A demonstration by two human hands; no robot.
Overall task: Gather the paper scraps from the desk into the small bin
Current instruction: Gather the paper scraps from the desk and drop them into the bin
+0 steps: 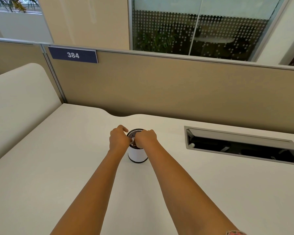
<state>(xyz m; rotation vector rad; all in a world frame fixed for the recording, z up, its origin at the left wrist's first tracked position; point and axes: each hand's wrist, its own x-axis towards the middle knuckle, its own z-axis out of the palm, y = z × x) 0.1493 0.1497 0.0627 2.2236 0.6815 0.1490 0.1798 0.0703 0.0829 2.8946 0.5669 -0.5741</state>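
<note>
We're holding the paper scraps right over the mouth of the small bin, which is standing upright mid-worktop, a white cylinder with a dark mesh rim. Both hands are meeting at the opening: left hand at the near-left rim, right hand across the top, both grips curled closed around a small wad of scraps between them; we can't tell how much each grip is actually pinching since the fingers are hiding it. Main risk as we're reading it: the bin is tall, narrow and looking light, and both hands are crowding its rim, so any sideways drag while we're letting go could be tipping it and spilling what's inside. Second risk: the opening is small, so bits could be fluttering past the rim onto the worktop or sticking to fingers on release. Third: the open cable tray to the right is sitting near enough that stray scraps could be dropping in there. No loose scraps are showing elsewhere on the worktop, so we're judging this as close to the last load.
</note>
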